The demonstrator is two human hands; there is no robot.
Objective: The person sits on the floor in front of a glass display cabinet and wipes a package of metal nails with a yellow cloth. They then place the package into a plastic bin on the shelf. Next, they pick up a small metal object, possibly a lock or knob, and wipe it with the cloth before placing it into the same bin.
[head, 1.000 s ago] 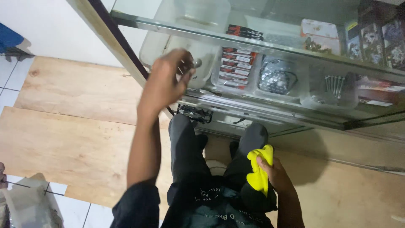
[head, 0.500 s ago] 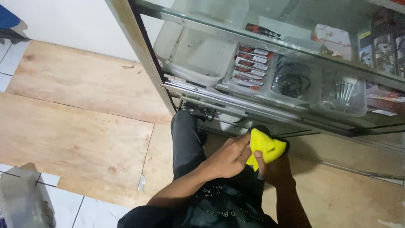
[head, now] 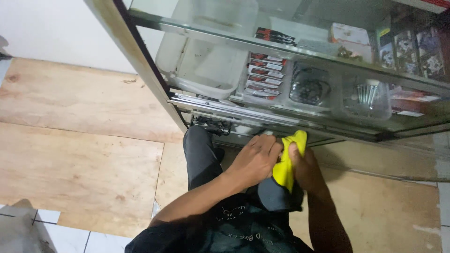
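A yellow cloth (head: 288, 161) sits bunched between both of my hands, low in front of a glass display cabinet (head: 300, 70). My left hand (head: 255, 159) grips the cloth from the left side. From the right, my right hand (head: 304, 166) closes on the same cloth. Both hands are just below the cabinet's metal sliding rail (head: 220, 107). My legs in dark trousers (head: 199, 154) are beneath them.
Inside the cabinet are a clear plastic tub (head: 206, 61), stacked small red-and-black packs (head: 262, 77), a tray of coiled parts (head: 309, 86) and a tub of screws (head: 368, 96). Plywood sheets (head: 79, 136) cover the floor, with white tiles (head: 61, 234) at the lower left.
My left hand came down from the cabinet's corner to the yellow cloth. Both hands with the cloth then rose toward the cabinet rail.
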